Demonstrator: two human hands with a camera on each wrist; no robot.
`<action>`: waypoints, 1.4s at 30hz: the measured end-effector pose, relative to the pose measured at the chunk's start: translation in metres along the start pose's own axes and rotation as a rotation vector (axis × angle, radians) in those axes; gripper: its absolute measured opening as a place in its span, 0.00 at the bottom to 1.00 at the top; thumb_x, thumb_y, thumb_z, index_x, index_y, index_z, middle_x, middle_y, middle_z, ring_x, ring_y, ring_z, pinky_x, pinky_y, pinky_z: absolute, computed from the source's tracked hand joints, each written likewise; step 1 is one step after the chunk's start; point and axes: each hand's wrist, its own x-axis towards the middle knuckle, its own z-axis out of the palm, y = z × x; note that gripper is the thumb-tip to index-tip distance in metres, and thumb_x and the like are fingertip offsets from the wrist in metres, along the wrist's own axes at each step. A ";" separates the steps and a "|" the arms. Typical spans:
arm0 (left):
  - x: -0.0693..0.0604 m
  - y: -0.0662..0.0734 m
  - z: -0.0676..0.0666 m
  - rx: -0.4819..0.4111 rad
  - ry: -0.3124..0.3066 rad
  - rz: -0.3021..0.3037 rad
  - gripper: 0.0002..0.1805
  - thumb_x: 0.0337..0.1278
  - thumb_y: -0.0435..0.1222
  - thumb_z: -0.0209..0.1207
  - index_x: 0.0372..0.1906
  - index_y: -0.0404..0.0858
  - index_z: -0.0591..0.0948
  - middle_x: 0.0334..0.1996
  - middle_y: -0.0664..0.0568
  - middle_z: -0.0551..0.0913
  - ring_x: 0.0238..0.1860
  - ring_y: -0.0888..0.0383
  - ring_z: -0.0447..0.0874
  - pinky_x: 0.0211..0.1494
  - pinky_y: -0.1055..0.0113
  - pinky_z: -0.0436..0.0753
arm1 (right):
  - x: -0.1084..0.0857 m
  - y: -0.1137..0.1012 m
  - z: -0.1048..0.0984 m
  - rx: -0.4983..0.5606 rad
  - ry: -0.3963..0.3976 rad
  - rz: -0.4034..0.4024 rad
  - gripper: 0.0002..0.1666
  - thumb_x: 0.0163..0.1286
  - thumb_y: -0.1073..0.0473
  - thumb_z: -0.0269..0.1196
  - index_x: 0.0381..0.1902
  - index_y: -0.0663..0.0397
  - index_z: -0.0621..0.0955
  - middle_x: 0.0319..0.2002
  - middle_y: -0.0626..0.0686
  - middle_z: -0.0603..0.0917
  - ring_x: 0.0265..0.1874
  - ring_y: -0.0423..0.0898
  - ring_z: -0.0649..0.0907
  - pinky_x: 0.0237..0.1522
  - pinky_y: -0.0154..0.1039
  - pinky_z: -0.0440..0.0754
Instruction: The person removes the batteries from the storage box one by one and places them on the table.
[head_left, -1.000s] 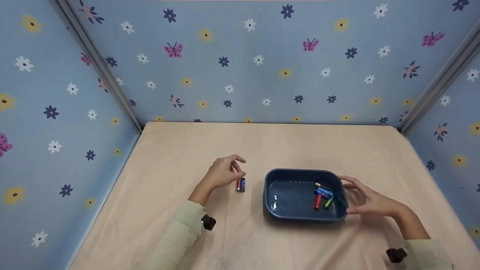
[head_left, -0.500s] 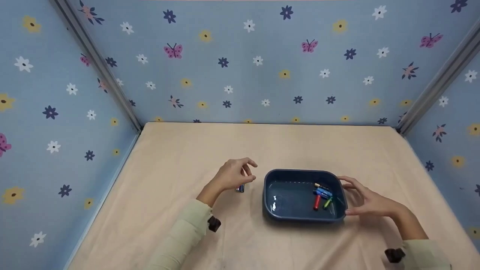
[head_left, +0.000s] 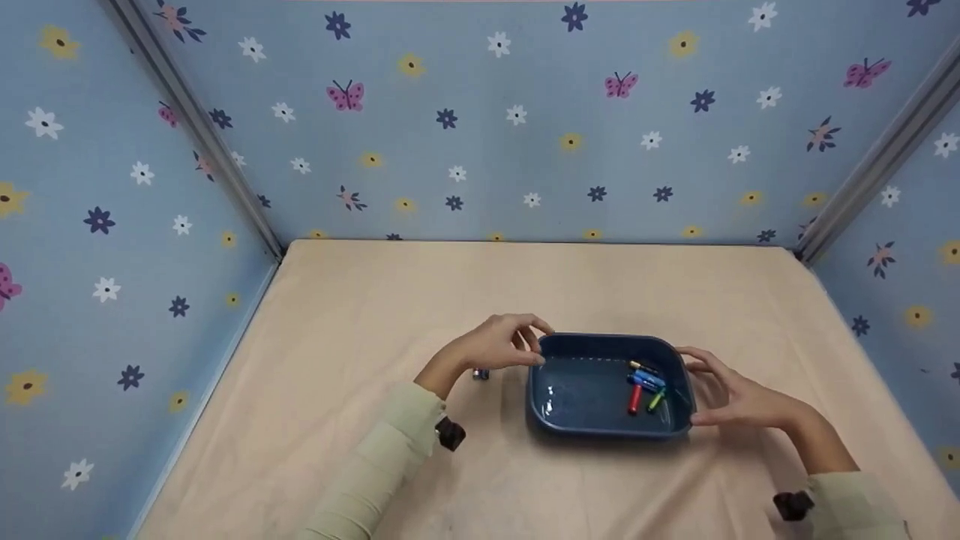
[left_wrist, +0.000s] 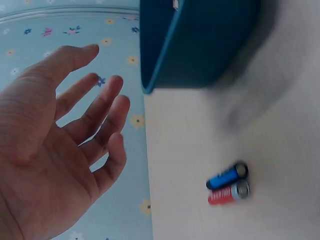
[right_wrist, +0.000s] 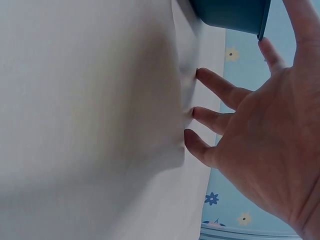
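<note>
A dark blue rectangular bin (head_left: 577, 397) stands on the table with several batteries (head_left: 646, 380) at its right end, in blue, red, green and black with gold. My left hand (head_left: 495, 346) hovers at the bin's left back corner with loosely bent fingers; in the left wrist view it is apart from the bin (left_wrist: 215, 55) and holds nothing. Below that hand, a blue battery (left_wrist: 229, 176) and a red battery (left_wrist: 227, 193) lie side by side on the cloth, mostly hidden in the head view. My right hand (head_left: 750, 401) has spread fingers touching the bin's right end.
A pale, slightly creased cloth (head_left: 390, 292) covers the table. Blue flowered panels (head_left: 517, 90) enclose the back and both sides, with grey metal posts (head_left: 199, 127) at the corners.
My left hand has moved right, from above the two loose batteries to the bin's left rim. The right hand stays at the bin's right end, and the bin keeps its place.
</note>
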 end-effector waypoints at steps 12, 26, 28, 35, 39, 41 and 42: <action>0.021 0.024 0.014 -0.023 -0.149 0.005 0.33 0.75 0.38 0.72 0.80 0.40 0.78 0.67 0.37 0.87 0.65 0.47 0.87 0.75 0.52 0.85 | 0.002 -0.005 -0.002 -0.003 -0.005 -0.007 0.64 0.67 0.60 0.81 0.91 0.41 0.57 0.86 0.72 0.63 0.84 0.79 0.61 0.71 0.95 0.43; 0.046 0.029 0.032 -0.029 -0.197 -0.011 0.37 0.76 0.38 0.72 0.84 0.43 0.73 0.78 0.37 0.79 0.74 0.39 0.84 0.80 0.49 0.83 | 0.000 -0.004 -0.005 0.002 -0.016 0.015 0.64 0.68 0.59 0.80 0.91 0.40 0.56 0.86 0.74 0.62 0.85 0.83 0.57 0.71 0.96 0.40; 0.050 0.029 0.036 -0.016 -0.209 -0.019 0.37 0.76 0.38 0.71 0.84 0.43 0.73 0.79 0.38 0.79 0.75 0.38 0.84 0.81 0.49 0.82 | 0.001 -0.002 -0.005 0.004 -0.017 0.009 0.64 0.68 0.60 0.80 0.91 0.41 0.56 0.86 0.75 0.62 0.85 0.80 0.58 0.70 0.95 0.40; 0.063 0.033 0.050 0.032 -0.216 -0.031 0.35 0.77 0.38 0.71 0.83 0.44 0.75 0.78 0.38 0.81 0.77 0.42 0.84 0.80 0.53 0.83 | -0.001 0.000 -0.004 0.002 -0.013 -0.005 0.63 0.69 0.61 0.79 0.92 0.41 0.56 0.86 0.73 0.62 0.75 0.20 0.65 0.71 0.95 0.43; 0.069 0.036 0.059 0.062 -0.207 -0.033 0.35 0.76 0.39 0.72 0.82 0.46 0.76 0.78 0.41 0.82 0.80 0.45 0.81 0.79 0.58 0.83 | -0.001 0.000 -0.003 -0.014 -0.009 -0.015 0.63 0.69 0.61 0.79 0.92 0.41 0.56 0.86 0.73 0.63 0.76 0.23 0.65 0.71 0.95 0.47; 0.072 0.037 0.065 0.056 -0.210 -0.034 0.35 0.76 0.38 0.72 0.82 0.45 0.76 0.78 0.41 0.82 0.79 0.45 0.81 0.78 0.59 0.83 | 0.000 0.000 -0.003 -0.016 -0.010 -0.015 0.63 0.69 0.60 0.79 0.92 0.41 0.56 0.86 0.73 0.62 0.79 0.33 0.65 0.71 0.95 0.47; 0.073 0.037 0.067 0.046 -0.213 -0.036 0.35 0.76 0.38 0.72 0.82 0.45 0.76 0.78 0.40 0.82 0.80 0.45 0.81 0.78 0.59 0.83 | 0.001 0.000 -0.002 -0.013 -0.012 -0.015 0.63 0.70 0.60 0.79 0.92 0.41 0.56 0.86 0.73 0.62 0.80 0.36 0.65 0.71 0.95 0.47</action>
